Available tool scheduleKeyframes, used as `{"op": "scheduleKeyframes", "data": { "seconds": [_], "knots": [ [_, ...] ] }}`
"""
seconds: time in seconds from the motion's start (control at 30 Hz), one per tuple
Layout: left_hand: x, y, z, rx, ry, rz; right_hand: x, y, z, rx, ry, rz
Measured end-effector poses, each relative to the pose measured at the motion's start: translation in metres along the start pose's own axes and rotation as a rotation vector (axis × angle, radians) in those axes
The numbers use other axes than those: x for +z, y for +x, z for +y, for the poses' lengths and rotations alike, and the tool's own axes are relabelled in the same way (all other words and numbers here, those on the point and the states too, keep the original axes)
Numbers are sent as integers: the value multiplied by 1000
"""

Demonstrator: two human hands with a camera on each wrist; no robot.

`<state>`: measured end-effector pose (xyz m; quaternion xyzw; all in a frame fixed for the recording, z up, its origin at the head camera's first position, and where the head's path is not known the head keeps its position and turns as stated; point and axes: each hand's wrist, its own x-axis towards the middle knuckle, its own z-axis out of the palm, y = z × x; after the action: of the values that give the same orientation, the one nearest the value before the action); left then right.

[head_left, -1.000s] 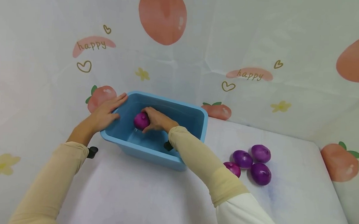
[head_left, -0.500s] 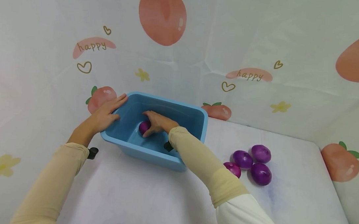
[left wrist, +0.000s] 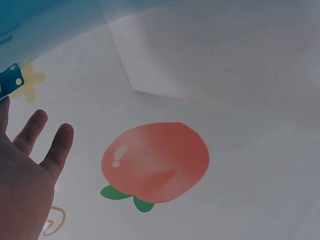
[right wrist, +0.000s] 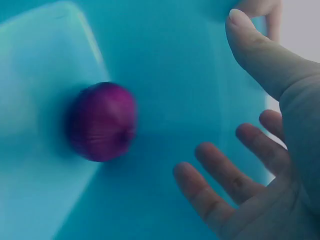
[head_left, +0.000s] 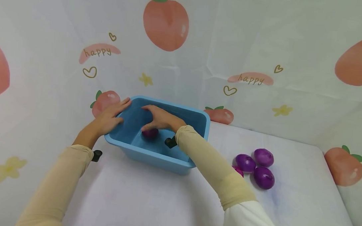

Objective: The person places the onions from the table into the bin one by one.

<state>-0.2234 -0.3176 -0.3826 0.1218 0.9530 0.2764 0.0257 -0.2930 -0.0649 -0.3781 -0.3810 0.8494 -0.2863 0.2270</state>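
A blue plastic bin [head_left: 155,162] stands at the back of the table. Inside it, one red onion [right wrist: 102,122] lies on the bottom, partly hidden under my right hand [head_left: 162,119] in the head view. That hand hovers in the bin, thumb and fingers spread apart, and in the right wrist view a gap separates it from the onion. My left hand [head_left: 109,118] rests on the bin's left rim with straight fingers. The left wrist view shows several of its fingers [left wrist: 60,150] extended against the patterned backdrop.
Several more red onions [head_left: 264,178] sit in a cluster on the white tabletop to the right of the bin; my right sleeve partly covers one. A patterned cloth wall [head_left: 182,79] rises directly behind the bin.
My right hand has lowered the onion to the bin's bottom and let go, its fingers spreading and lifting. The left hand stays on the rim. The head view has shifted slightly.
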Motion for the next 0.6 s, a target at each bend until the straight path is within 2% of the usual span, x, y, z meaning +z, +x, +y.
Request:
{"op": "scheduleKeyframes", "data": {
  "seconds": [0.23, 0.4, 0.6],
  "knots": [
    [3, -1, 1, -16, -3, -3, -27, -38, -7, -42, 154, 39],
    [2, 0, 4, -20, -17, 2, -46, -71, -3, -74, 173, 132],
    [1, -1, 3, -29, 7, 0, -61, -108, 9, -100, 188, 234]
  ]
}}
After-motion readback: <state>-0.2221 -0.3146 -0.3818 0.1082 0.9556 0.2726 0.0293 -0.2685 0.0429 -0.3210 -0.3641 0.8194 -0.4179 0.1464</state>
